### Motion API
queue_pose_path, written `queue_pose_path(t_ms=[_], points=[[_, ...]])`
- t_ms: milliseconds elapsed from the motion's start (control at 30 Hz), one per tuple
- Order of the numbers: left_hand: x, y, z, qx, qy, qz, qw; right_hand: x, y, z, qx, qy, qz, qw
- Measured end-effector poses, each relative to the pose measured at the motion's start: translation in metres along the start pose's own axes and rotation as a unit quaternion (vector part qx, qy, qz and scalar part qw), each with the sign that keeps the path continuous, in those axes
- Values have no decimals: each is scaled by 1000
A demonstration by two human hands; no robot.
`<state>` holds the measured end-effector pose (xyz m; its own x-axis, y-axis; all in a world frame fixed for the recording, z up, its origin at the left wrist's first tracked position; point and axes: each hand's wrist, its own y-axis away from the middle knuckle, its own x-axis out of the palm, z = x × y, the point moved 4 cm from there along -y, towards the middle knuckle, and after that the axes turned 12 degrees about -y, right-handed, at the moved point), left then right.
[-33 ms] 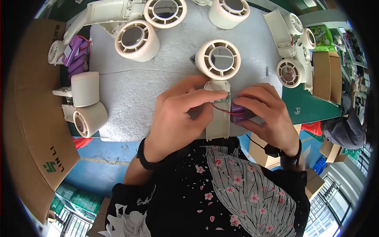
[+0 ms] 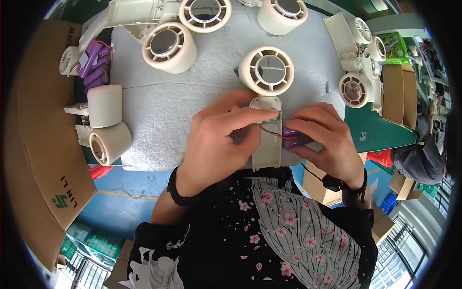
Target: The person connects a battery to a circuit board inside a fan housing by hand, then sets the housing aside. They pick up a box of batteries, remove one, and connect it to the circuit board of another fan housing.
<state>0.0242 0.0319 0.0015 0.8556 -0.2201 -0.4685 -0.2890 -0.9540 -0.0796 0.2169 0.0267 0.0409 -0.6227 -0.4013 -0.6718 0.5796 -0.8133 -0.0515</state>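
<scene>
In front of me lies a cream handheld fan, its round head [image 2: 271, 70] pointing away and its opened handle shell [image 2: 266, 153] reaching back toward my body. My left hand [image 2: 219, 137] is closed about the handle from the left, the index fingertip pressing a small green circuit board [image 2: 269, 119] inside the shell. A purple battery pack [image 2: 290, 138] sits at the handle's right edge, gripped by the fingers and thumb of my right hand [image 2: 325, 139]. Red and dark wires [image 2: 270, 133] cross the shell between the board and the battery. My right fingers partly hide the battery.
Several cream fan heads [image 2: 169, 48] stand on the grey foam mat [image 2: 154, 113]. More fan parts [image 2: 355, 90] lie at the right, beside an open cardboard box [image 2: 399, 94]. Purple batteries [image 2: 94, 67] are heaped at the left, next to a large carton [image 2: 43, 144].
</scene>
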Motion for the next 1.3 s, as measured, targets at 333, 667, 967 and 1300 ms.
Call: queue_pose_path(t_ms=[333, 667, 967, 1300], points=[[-4, -1, 2, 17, -21, -23, 999, 3, 10, -18, 169, -412, 170, 879], [-8, -3, -1, 59, -49, -28, 997, 15, 25, -10, 209, -678, 195, 678], [-7, -2, -4, 70, -62, -35, 995, 6, 14, -17, 95, -505, 154, 844], [-7, 1, -2, 72, -59, -34, 995, 16, 6, 6, 96, -339, 74, 933]])
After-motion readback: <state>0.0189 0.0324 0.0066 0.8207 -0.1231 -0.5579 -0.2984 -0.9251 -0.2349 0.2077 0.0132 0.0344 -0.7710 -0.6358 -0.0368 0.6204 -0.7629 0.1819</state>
